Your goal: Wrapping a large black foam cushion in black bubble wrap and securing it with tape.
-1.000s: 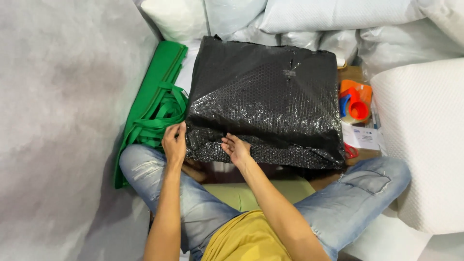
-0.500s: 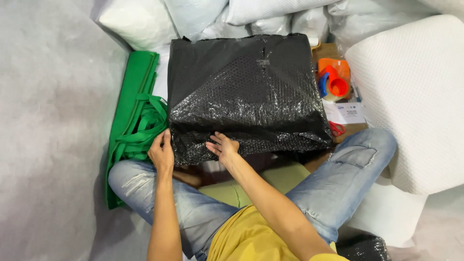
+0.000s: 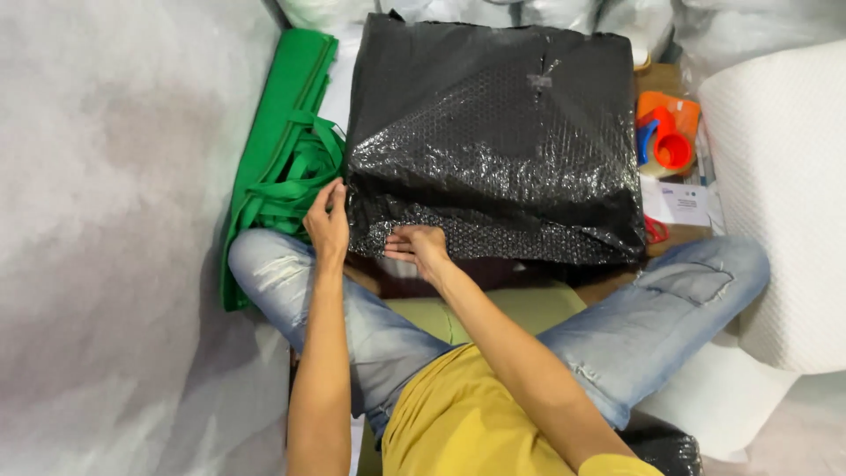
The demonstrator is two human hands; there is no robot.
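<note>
both grips sit on the near left corner of the black bubble-wrap parcel (image 3: 493,145): my left hand (image 3: 328,222) pinches its left edge, fingers curled on the wrap, and my right hand (image 3: 421,249) presses flat along the near edge just beside it. left of the grip lie green fabric bags (image 3: 282,167), then bare grey floor (image 3: 115,220). far right, a white roll (image 3: 784,194) and an orange tape dispenser (image 3: 665,132) crowd the parcel. i can't see its underside or far edge.
</note>
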